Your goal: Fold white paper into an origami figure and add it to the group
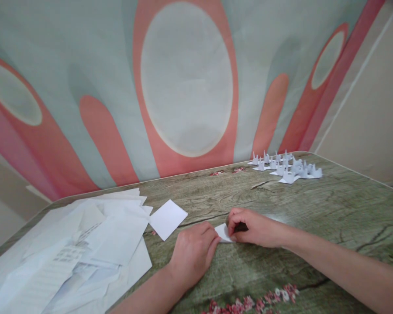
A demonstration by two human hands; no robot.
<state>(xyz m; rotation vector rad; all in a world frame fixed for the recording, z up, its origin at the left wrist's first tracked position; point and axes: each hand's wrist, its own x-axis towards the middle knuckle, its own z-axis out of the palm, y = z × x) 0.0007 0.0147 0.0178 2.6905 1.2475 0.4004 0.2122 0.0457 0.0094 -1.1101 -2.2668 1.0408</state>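
Note:
A small piece of folded white paper (224, 233) lies on the table between my two hands. My left hand (194, 248) is closed at its left end, fingers curled together and the thumb along the paper's edge. From the right, my right hand (249, 227) pinches the paper with thumb and forefinger, the other fingers curled in. Both hands partly cover the paper, so its full shape is hidden. Just beyond my left hand a flat white paper square (168, 219) rests with one corner toward me, touching or nearly touching the sheets to its left.
A wide, loose pile of white sheets (118, 235), some printed, covers the table's left side. Several folded white paper figures with upright points (288, 168) stand grouped at the far right. The wood-patterned table (314, 218) ends at a patterned backdrop (186, 78).

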